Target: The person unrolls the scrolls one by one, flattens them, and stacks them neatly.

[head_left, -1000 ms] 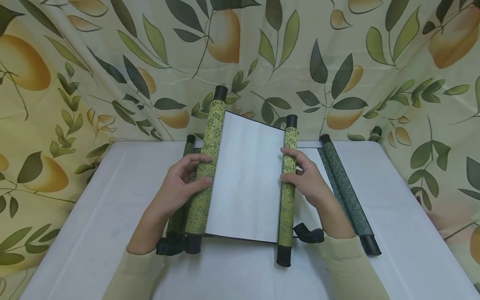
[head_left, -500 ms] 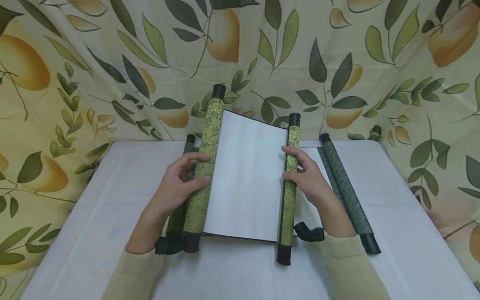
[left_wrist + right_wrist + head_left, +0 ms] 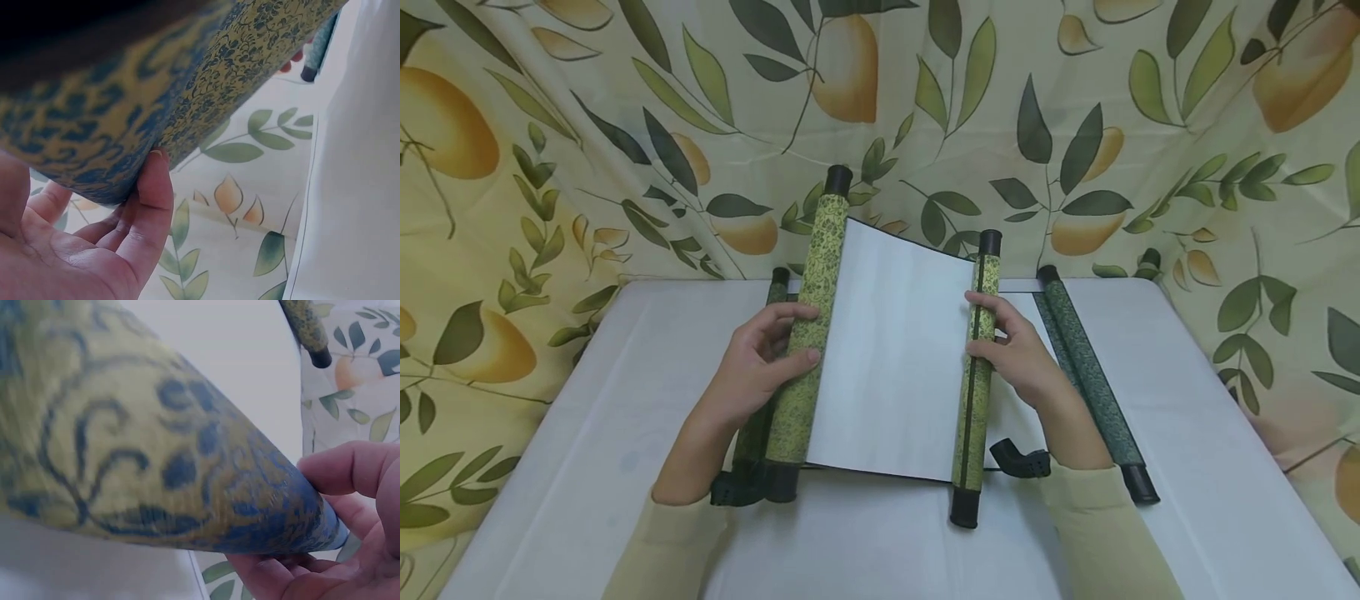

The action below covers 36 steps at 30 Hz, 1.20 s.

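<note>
A curtain [image 3: 898,92] printed with fruit and leaves hangs behind a table [image 3: 595,375] with a white top. On the table lies an open green scroll [image 3: 1093,383], its left side mostly hidden behind the left hand [image 3: 767,354] and the work it holds. A yellow scroll [image 3: 891,358] is held tilted above the green one, partly open, with white paper between its two rollers. The left hand grasps the left roller [image 3: 793,400], thumb on the front and other fingers bent around it. The right hand [image 3: 1018,354] grips the right roller [image 3: 979,408] likewise, between thumb and fingers. A dark stripe [image 3: 970,400] now runs along the middle of that roller; half a second ago it lay nearer the left edge. That suggests the right roller is being turned in the fingers; whether paper is winding on or off, I cannot tell.
</note>
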Available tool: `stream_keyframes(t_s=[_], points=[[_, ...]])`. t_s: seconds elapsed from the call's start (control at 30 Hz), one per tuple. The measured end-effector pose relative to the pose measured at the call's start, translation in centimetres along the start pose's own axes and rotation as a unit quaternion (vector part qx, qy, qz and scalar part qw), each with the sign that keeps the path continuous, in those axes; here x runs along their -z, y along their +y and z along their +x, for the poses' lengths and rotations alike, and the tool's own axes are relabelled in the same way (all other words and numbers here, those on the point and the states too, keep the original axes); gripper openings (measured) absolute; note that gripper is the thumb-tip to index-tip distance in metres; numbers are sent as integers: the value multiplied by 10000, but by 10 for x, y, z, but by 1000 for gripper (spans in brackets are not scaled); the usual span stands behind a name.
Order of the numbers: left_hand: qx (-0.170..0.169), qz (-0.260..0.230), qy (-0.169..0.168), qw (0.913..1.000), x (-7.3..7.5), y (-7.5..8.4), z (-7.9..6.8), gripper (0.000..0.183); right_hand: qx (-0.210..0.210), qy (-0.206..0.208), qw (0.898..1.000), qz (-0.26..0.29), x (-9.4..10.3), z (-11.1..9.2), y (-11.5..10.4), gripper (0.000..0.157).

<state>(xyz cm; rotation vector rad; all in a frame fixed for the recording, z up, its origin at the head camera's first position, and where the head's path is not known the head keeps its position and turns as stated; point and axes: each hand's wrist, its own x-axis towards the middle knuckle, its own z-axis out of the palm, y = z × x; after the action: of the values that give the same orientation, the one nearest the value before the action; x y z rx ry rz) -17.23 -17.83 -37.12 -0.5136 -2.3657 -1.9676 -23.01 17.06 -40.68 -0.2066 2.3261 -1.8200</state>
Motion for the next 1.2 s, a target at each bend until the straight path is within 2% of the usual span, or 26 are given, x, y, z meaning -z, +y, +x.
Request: stream_keyframes(t_s=[0.1,0.23,0.4,0.67,0.9,1.03,1.2], points=[[14,-6,2,10000,1,0,0,46,-31,-100,9999,-45,0,0,0,73],[-43,-6,35,10000,1,1,-1,46,-136,-37,9998,-114,2,-1,1,79],[-84,-33,67,9999,2,1,-1,46,-122,19,9999,-96,4,0,3,78],[-72,-75,66,9999,3,1,-1,47,20,-365,9993,-13,5,0,5,79],[-111,-163,141,9997,6,0,-1,49,66,-11,9998,-203,2,-1,2,80],[-70,-208,212,9995,8,-1,-2,50,41,-33,9999,-118,2,-1,3,86],[-55,-313,263,9991,9,2,-2,51,184,-171,9995,-168,3,0,5,75]])
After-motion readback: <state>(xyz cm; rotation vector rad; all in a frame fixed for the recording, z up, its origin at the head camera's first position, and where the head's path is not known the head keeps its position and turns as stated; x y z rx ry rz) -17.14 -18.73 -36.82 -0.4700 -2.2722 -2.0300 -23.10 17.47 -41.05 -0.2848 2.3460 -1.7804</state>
